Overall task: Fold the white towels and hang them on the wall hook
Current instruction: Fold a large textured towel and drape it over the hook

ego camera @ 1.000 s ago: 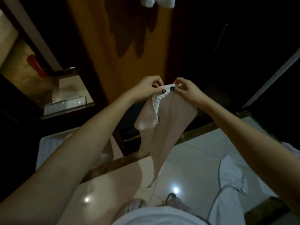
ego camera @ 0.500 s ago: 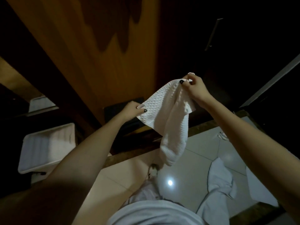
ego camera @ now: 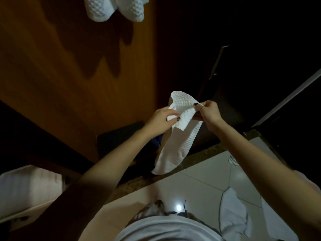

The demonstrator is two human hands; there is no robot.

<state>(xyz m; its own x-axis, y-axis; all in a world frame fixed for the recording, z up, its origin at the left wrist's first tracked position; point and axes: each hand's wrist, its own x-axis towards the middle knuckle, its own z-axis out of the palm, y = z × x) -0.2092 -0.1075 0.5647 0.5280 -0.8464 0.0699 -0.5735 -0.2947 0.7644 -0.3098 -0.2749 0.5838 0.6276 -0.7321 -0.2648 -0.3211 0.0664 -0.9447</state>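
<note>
A white waffle-textured towel [ego camera: 175,145] hangs folded in front of me, its lower end dangling toward the floor. My left hand [ego camera: 161,121] pinches one upper corner of it between thumb and fingers. My right hand [ego camera: 208,113] pinches the other upper edge close by, with a loop of cloth arching up between the two hands. Two white towels [ego camera: 114,7] hang high on the wooden wall panel [ego camera: 69,66] at the top of the view; the hook itself is hidden.
More white towels [ego camera: 232,218] lie crumpled on the pale tiled floor [ego camera: 199,185] at the lower right. A white tray-like object [ego camera: 26,192] stands at the lower left. A dark door with a handle [ego camera: 217,63] is to the right of the panel.
My left hand has come up and in toward my right hand, bringing the towel's corners together. The view has tilted up, and the hung towels now show at the top.
</note>
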